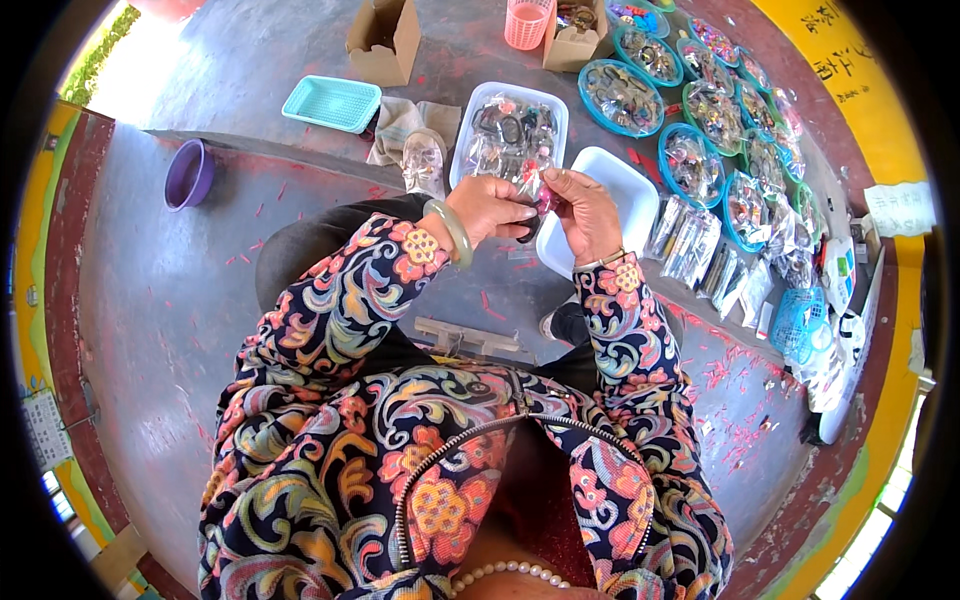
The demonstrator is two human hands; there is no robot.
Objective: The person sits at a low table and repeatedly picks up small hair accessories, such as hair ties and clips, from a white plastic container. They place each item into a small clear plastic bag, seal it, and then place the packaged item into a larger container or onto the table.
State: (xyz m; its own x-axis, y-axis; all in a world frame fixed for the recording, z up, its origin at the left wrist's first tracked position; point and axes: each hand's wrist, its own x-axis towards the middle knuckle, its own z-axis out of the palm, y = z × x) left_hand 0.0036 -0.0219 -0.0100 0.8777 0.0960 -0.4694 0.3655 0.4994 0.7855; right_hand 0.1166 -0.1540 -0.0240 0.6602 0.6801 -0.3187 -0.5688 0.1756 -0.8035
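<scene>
Between my two hands is a small clear plastic packet (pixel 532 192) with something dark and reddish inside; its exact contents are too small to tell. My left hand (pixel 488 208), with a pale bangle at the wrist, is closed on the packet's left side. Thumb and fingers of my right hand (pixel 588 215) pinch its upper right edge. Just beyond my left hand stands a white basin (pixel 463 150) full of clear packets holding dark items. Under and beside my right hand is a second white basin (pixel 632 190), with a bare inside where it shows.
Several round blue and green baskets (pixel 620 98) of packets fill the right, beside rows of flat packets (pixel 686 240). Farther off are a cardboard box (pixel 384 42), a pink basket (pixel 527 24) and a turquoise basket (pixel 330 104). A purple basin (pixel 189 176) stands left, below a step edge.
</scene>
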